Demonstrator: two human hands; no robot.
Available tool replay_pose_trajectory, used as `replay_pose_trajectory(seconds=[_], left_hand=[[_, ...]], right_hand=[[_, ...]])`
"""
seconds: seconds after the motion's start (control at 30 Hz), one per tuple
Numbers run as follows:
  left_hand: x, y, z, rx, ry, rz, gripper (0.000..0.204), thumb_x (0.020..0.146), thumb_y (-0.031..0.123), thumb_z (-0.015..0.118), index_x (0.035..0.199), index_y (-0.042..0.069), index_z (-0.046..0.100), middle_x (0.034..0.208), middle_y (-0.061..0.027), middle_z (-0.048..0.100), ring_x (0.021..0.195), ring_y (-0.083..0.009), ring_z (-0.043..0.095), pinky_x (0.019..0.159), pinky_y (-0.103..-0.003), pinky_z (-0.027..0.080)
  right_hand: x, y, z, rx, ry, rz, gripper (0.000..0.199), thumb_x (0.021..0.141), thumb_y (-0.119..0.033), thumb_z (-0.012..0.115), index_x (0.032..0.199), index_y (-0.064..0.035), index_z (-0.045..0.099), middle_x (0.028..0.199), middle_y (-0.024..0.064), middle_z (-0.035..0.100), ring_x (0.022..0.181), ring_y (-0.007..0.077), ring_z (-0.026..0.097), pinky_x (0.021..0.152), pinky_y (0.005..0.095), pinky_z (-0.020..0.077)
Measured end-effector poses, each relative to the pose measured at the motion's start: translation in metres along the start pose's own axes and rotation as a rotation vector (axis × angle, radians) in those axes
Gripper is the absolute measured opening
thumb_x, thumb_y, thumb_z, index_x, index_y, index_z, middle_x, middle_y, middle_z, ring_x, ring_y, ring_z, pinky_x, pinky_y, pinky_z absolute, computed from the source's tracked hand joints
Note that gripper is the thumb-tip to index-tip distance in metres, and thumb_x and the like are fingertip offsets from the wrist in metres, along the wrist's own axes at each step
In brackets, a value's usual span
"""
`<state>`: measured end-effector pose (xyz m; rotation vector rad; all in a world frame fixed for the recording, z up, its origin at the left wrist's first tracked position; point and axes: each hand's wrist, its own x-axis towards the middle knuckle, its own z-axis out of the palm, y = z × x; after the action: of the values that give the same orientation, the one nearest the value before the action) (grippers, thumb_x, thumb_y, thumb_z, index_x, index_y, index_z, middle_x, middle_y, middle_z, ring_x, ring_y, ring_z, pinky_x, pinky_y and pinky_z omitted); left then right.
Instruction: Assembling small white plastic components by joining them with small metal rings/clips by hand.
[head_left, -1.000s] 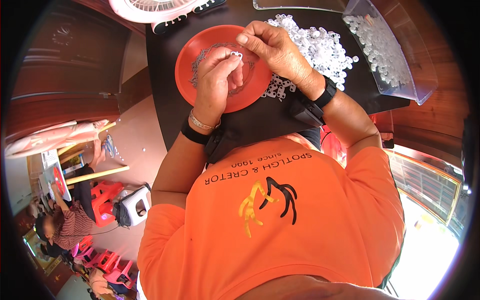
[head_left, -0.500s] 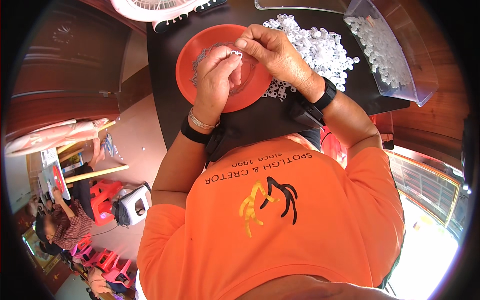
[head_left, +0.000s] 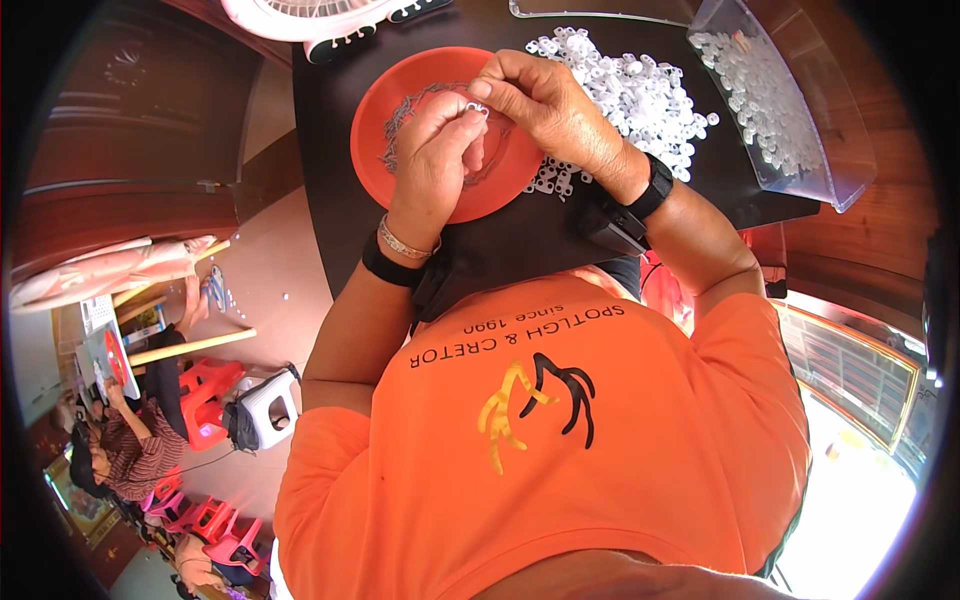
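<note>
Over a round orange-red bowl (head_left: pixel 366 150), both my hands are raised with their fingertips close together. My left hand (head_left: pixel 432 150) pinches a small white plastic clip (head_left: pixel 478 108) between thumb and index finger. Just to its right, the thumb and index finger of my right hand (head_left: pixel 540 100) press together; whatever sits between them is too small to make out. Many thin grey pieces, like small nails, (head_left: pixel 392 125) lie in the bowl, partly hidden behind my left hand. A heap of white plastic clips (head_left: pixel 650 110) spreads on the black table (head_left: pixel 330 190), beyond my right wrist.
A clear plastic box (head_left: pixel 770 110) holding more white pieces stands tilted at the table's right. At the far left edge is a pink-and-white object (head_left: pixel 320 20) with black feet. Stools (head_left: pixel 210 400) and another person (head_left: pixel 140 450) are off to the left.
My left hand has shifted very slightly right with the white clip, closer to my right fingertips. The right hand stays almost in place.
</note>
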<state>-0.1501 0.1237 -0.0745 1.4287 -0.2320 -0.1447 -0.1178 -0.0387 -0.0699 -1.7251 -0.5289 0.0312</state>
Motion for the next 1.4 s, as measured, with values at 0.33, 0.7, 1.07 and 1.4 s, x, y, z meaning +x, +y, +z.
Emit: replay_pose_trajectory(seconds=[0.33, 0.7, 1.07, 1.4], left_hand=[[-0.002, -0.004, 0.001, 0.073, -0.006, 0.041, 0.019, 0.091, 0.011, 0.045, 0.076, 0.002, 0.052, 0.063, -0.001, 0.047, 0.054, -0.0075, 0.042, 0.05, -0.022, 0.034], [0.003, 0.007, -0.003, 0.03, 0.07, -0.023, 0.02, 0.091, 0.014, 0.048, 0.075, 0.004, 0.053, 0.06, 0.0006, 0.05, 0.053, -0.0062, 0.044, 0.05, -0.021, 0.035], [0.012, -0.006, -0.021, -0.196, 0.307, -0.153, 0.017, 0.09, 0.018, 0.053, 0.099, 0.004, 0.055, 0.089, -0.0071, 0.063, 0.08, -0.0167, 0.063, 0.067, -0.028, 0.046], [0.02, -0.007, -0.035, -0.153, 0.437, -0.145, 0.016, 0.089, 0.017, 0.054, 0.099, 0.005, 0.056, 0.096, -0.0067, 0.064, 0.091, -0.0176, 0.061, 0.079, -0.03, 0.045]], right_hand=[[-0.001, 0.0, 0.005, -0.088, 0.003, -0.039, 0.022, 0.09, -0.021, 0.06, 0.087, 0.0001, 0.062, 0.071, 0.0094, 0.063, 0.064, 0.0159, 0.061, 0.06, 0.0295, 0.0479], [0.012, -0.007, -0.027, -0.1, 0.079, 0.073, 0.032, 0.093, -0.032, 0.058, 0.092, -0.0003, 0.064, 0.077, -0.0005, 0.062, 0.071, 0.0068, 0.057, 0.064, 0.0239, 0.0466], [0.015, 0.027, -0.075, -1.231, -0.084, 0.064, 0.015, 0.082, -0.018, 0.054, 0.088, -0.0107, 0.065, 0.088, 0.0075, 0.063, 0.085, 0.028, 0.061, 0.073, 0.0387, 0.0486], [0.016, 0.034, -0.078, -1.262, -0.098, 0.016, 0.015, 0.084, -0.017, 0.047, 0.083, -0.008, 0.059, 0.086, 0.0103, 0.059, 0.085, 0.0314, 0.058, 0.072, 0.0429, 0.0472]])
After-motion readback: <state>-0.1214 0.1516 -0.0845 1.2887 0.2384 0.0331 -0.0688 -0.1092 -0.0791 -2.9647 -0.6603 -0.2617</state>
